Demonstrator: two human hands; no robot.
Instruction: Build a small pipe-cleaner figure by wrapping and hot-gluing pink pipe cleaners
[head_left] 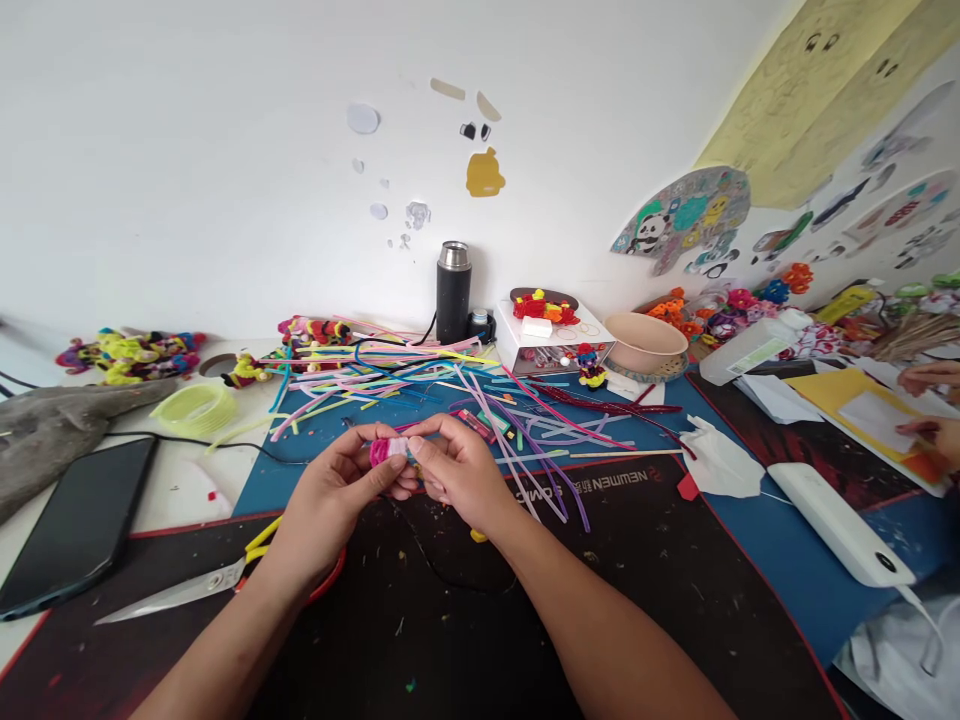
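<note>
Over the black desk mat (pixel 480 640), my left hand (pixel 330 480) pinches a small pink and white fuzzy pipe-cleaner figure (pixel 387 452) between thumb and fingers. My right hand (pixel 461 470) closes on the figure's other end, where a bit of blue and yellow shows. The fingertips of both hands meet around it and hide part of it. Just beyond lies a spread of loose pastel pipe cleaners (pixel 375 385). Scissors (pixel 214 580) with yellow and red handles rest under my left forearm, partly covered by it.
A phone (pixel 79 525) lies at left, near a yellow-green coil (pixel 193 408). Finished figures (pixel 135 355), a black flask (pixel 454 295), a white box (pixel 551 335) and a bowl (pixel 646 345) line the wall. Rightward are a tissue (pixel 721 458), a power bank (pixel 840 525) and another person's hands (pixel 934 380).
</note>
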